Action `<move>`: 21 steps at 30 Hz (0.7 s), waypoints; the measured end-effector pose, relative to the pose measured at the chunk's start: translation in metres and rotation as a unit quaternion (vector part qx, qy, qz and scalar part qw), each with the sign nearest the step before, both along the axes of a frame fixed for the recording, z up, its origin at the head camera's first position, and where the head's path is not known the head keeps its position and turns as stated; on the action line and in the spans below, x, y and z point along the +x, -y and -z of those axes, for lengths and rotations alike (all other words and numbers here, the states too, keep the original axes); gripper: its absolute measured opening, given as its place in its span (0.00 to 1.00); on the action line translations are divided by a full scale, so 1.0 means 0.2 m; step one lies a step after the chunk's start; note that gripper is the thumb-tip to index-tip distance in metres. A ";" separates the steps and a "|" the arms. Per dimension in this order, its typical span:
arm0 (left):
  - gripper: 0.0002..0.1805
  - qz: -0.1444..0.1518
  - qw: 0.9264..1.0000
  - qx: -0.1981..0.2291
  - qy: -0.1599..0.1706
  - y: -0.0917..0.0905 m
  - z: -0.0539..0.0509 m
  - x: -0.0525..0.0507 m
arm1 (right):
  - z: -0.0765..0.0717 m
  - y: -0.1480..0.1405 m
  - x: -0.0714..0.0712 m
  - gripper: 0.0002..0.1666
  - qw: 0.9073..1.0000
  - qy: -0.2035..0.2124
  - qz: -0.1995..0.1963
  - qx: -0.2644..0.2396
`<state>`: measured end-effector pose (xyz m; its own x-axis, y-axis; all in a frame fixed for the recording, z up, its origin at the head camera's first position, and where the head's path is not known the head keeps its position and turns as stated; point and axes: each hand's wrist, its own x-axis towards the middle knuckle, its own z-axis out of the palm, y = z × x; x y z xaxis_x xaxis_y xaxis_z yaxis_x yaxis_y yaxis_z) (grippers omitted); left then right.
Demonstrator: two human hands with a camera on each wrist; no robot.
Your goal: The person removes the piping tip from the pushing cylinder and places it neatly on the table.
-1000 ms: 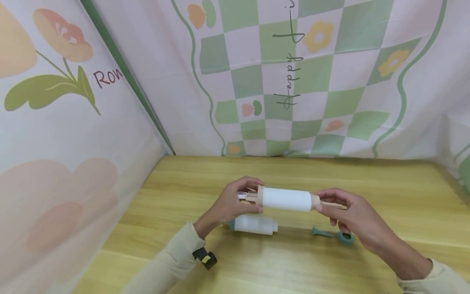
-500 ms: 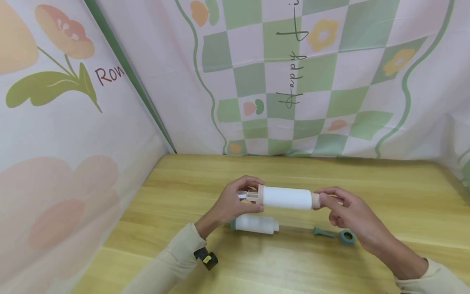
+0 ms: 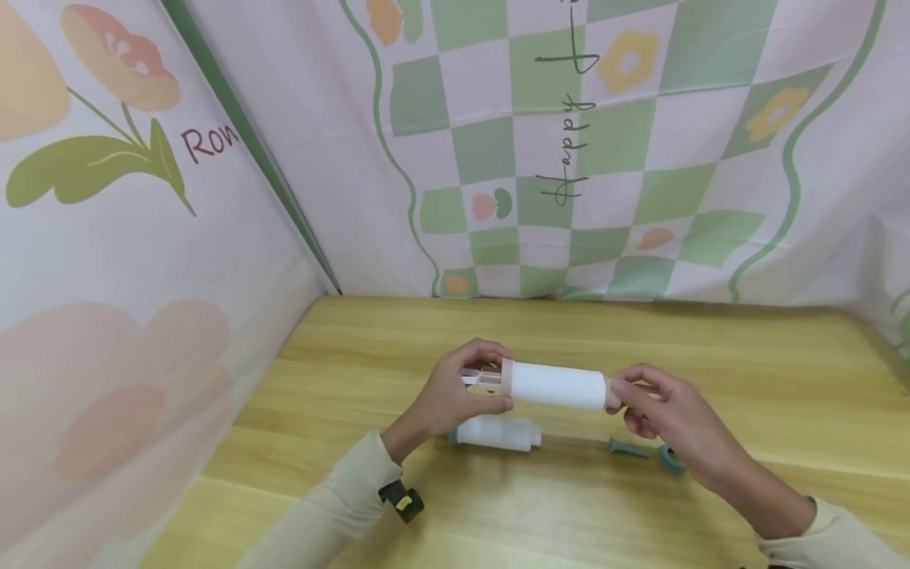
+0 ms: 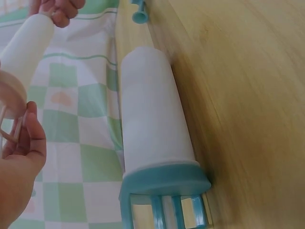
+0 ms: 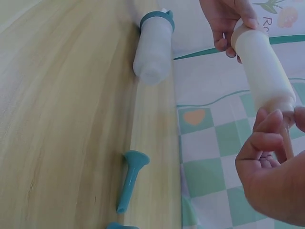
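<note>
A syringe-like white tube (image 3: pixel 558 385) with beige end pieces is held level above the table in the head view. My left hand (image 3: pixel 451 387) grips its beige flange (image 3: pixel 507 378), thumb below and fingers above; a pale plunger handle (image 3: pixel 482 379) sticks out inside that hand. At the other end, my right hand (image 3: pixel 661 407) pinches the beige collar (image 3: pixel 611 393) between thumb and fingers. A thin beige nozzle (image 5: pixel 287 143) points back through the right hand in the right wrist view. Part of the collar is hidden by fingers.
Below the hands lies a second white tube (image 3: pixel 498 434) with a teal end frame (image 4: pixel 167 183). To its right on the wooden table (image 3: pixel 540 514) are a teal nozzle (image 3: pixel 629 448) and a teal ring (image 3: pixel 671 465). Patterned cloth (image 3: pixel 540 190) hangs behind.
My right hand's fingers have shifted round the beige collar, from near the nozzle onto the collar itself. The left hand keeps its grip, and the tube stays nearly in place.
</note>
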<state>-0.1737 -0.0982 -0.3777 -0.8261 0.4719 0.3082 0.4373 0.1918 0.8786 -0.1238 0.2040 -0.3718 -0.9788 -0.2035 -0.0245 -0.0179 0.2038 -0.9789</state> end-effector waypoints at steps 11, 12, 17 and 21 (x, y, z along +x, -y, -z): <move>0.26 0.007 0.999 0.032 0.036 0.01 0.01 0.00 | 0.00 0.00 0.02 0.18 0.994 -0.094 -0.011 0.050; 0.26 0.006 0.999 0.031 0.036 0.01 0.01 0.00 | 0.01 0.00 0.02 0.18 0.994 -0.096 -0.011 0.049; 0.26 0.004 0.999 0.028 0.036 0.01 0.01 0.00 | 0.01 0.00 0.02 0.20 0.995 -0.088 -0.006 0.050; 0.26 0.003 0.999 0.029 0.027 0.01 0.01 0.00 | 0.01 -0.01 0.02 0.20 0.995 -0.084 0.004 0.055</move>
<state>-0.1739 -0.1009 -0.3802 -0.8393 0.4599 0.2899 0.3897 0.1372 0.9107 -0.1204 0.2058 -0.3746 -0.9726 -0.2008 0.1173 -0.1767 0.3098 -0.9342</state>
